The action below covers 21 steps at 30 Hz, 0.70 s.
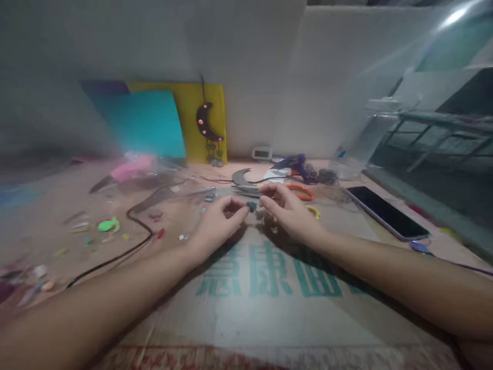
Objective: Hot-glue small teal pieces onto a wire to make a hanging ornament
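My left hand (221, 223) is closed in a pinch, with a small dark green piece (252, 206) at its fingertips; its exact kind is too small to tell. Just right of that piece, my right hand (287, 209) has its thumb and fingers drawn together, and what they hold, if anything, is blurred. Behind the hands lie scissors with orange handles (302, 192), blades pointing left. A grey crescent cutout (241, 177) rests beyond the blades. Part of a yellow handle or loop (314, 211) shows beside my right wrist.
A phone (387, 211) lies at the right, near a clear plastic bottle (356, 141). A glue gun (295, 165) and a small white digital display (262, 153) stand near the wall. A dark crescent ornament (204, 122) hangs before yellow card (216, 110). Scraps and a black cord (148, 228) lie left.
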Available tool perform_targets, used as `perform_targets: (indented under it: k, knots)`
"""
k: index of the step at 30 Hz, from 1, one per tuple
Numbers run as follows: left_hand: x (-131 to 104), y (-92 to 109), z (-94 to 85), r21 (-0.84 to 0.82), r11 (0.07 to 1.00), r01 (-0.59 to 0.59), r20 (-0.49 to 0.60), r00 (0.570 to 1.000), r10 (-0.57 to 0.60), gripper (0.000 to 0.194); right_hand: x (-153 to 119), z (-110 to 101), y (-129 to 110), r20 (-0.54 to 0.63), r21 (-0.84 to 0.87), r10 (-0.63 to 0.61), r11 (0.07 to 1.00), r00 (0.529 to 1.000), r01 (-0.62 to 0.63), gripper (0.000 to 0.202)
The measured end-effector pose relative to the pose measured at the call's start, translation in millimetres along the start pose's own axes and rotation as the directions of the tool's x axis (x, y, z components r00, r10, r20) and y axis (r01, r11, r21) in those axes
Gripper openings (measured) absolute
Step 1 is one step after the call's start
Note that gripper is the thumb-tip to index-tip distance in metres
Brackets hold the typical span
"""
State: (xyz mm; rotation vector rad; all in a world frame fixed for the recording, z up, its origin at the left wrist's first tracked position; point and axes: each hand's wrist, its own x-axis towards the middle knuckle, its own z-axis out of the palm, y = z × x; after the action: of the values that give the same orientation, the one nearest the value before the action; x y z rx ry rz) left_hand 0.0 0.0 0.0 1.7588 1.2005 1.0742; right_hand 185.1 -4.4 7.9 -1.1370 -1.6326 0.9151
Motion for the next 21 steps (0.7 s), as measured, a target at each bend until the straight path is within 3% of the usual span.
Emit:
perform_targets:
  k: [6,8,11,13,15,19,21]
  knots:
    - [-2,7,-0.1,-0.052,0.998,0.026,0.027,0.999,-0.024,0.011,27,-38,-22,0.005,-0.204,-0.148,0.968,0.989,0.146,0.02]
    - [-1,7,0.3,-0.052,0.997,0.051,0.043,0.998,-0.049,0.013,35,-56,-29,-0.018,-0.326,-0.15,0.935,0.989,0.136,0.02]
    - [0,6,0.8,-0.037,0.998,0.057,0.036,0.998,-0.056,0.016,48,-83,-32,-0.175,-0.552,-0.163,0.833,0.971,0.04,0.022]
    - [1,4,1.2,-0.047,0.998,0.049,0.036,0.998,-0.048,0.016,57,-101,-26,-0.234,-0.629,-0.119,0.775,0.965,-0.057,0.026]
    - [1,2,1.6,-0.069,0.996,0.048,0.034,0.998,-0.045,0.017,67,-119,-14,-0.221,-0.705,-0.05,0.698,0.974,-0.124,0.024]
    - [2,0,2.0,-0.112,0.993,0.045,0.037,0.998,-0.041,0.017,79,-143,18,-0.176,-0.91,-0.056,0.389,0.983,-0.141,0.022]
    - [2,0,1.8,-0.118,0.992,0.045,0.041,0.998,-0.04,0.018,82,-147,32,-0.176,-0.907,-0.027,0.394,0.984,-0.151,0.031]
